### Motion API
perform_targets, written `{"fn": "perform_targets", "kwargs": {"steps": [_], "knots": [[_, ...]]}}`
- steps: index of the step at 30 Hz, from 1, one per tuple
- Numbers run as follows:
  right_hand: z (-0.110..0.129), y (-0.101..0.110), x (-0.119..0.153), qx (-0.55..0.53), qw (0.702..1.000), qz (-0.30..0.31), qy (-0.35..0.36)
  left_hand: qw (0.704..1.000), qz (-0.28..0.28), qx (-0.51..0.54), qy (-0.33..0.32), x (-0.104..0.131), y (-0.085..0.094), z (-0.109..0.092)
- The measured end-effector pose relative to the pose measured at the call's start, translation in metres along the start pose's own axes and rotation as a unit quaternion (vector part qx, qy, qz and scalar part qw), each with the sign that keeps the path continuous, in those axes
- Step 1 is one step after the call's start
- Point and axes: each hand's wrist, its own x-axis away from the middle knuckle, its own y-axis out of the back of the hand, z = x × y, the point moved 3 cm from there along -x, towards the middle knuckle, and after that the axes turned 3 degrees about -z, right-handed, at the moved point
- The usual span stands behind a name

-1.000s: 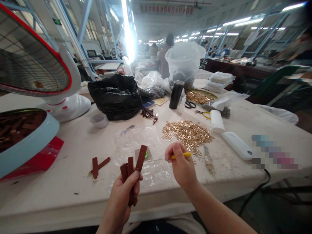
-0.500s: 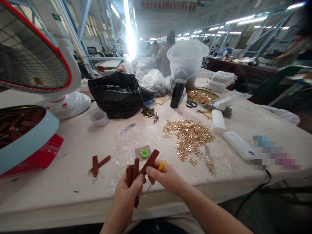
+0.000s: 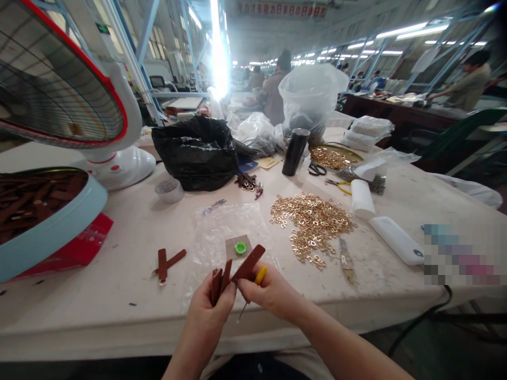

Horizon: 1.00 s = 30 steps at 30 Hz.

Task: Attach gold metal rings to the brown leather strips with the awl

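My left hand (image 3: 208, 311) is closed round several brown leather straps (image 3: 221, 282) that stick up between thumb and fingers. Beside it, my right hand (image 3: 277, 295) pinches the lower end of another leather strap (image 3: 249, 262), where both thumbs nearly meet. A tool with a yellow handle (image 3: 261, 275) and a thin metal point, like an awl, is also gripped in my right hand, its tip pointing down. Just beyond the hands lies a bright green round piece (image 3: 240, 247) on a small grey-brown square. To the left, two straps with gold rings (image 3: 162, 266) lie crossed.
Gold rings (image 3: 312, 221) form a loose heap to the right. A blue-rimmed tin of straps (image 3: 59, 224) and a fan (image 3: 119, 169) stand left. Further back are a black plastic bag (image 3: 194, 153), scissors (image 3: 317, 169) and yellow-handled pliers (image 3: 339, 186). Other people work in the background.
The view has turned slightly left, so the table's things appear further right. Both hands keep their grip; the straps in my left hand have tilted, and my right thumb has shifted lower on its strap.
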Motion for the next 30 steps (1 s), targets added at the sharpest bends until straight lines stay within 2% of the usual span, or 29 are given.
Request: {"fn": "perform_targets", "kwargs": {"steps": [3, 5, 8, 11, 13, 14, 17, 19, 21, 24, 28, 30], "knots": [[-0.004, -0.002, -0.001, 0.013, 1.000, 0.004, -0.013, 0.999, -0.013, -0.007, -0.036, 0.000, -0.003, 0.000], [-0.008, -0.003, -0.003, 0.018, 1.000, 0.003, -0.016, 0.999, -0.018, -0.009, -0.038, -0.001, -0.003, 0.005], [-0.013, -0.002, -0.005, 0.016, 1.000, 0.006, -0.023, 0.999, -0.032, -0.018, -0.018, -0.011, 0.011, 0.020], [-0.012, 0.006, -0.005, 0.001, 0.999, -0.023, -0.031, 0.991, -0.073, -0.110, -0.011, -0.036, 0.052, 0.033], [-0.010, 0.012, -0.004, -0.006, 0.998, -0.061, -0.025, 0.963, -0.125, -0.238, -0.015, -0.057, 0.090, 0.036], [-0.009, 0.013, -0.004, -0.004, 0.997, -0.073, -0.023, 0.954, -0.148, -0.262, -0.015, -0.067, 0.108, 0.035], [-0.010, 0.007, -0.002, 0.006, 0.998, -0.050, -0.031, 0.933, -0.197, -0.300, -0.010, -0.091, 0.149, 0.032], [-0.011, 0.002, -0.001, 0.016, 0.999, -0.021, -0.033, 0.931, -0.209, -0.299, -0.008, -0.098, 0.161, 0.029], [-0.011, 0.001, 0.001, 0.031, 0.999, -0.024, -0.027, 0.940, -0.207, -0.272, -0.004, -0.096, 0.162, 0.027], [-0.008, 0.004, 0.002, 0.054, 0.997, -0.049, -0.014, 0.966, -0.177, -0.189, 0.013, -0.078, 0.145, 0.024], [-0.010, -0.004, 0.004, 0.109, 0.994, 0.001, -0.027, 0.994, -0.072, -0.069, 0.043, -0.038, 0.091, 0.018], [-0.014, -0.012, 0.006, 0.149, 0.987, 0.036, -0.037, 0.995, -0.002, 0.055, 0.080, -0.019, 0.058, 0.014]]}}
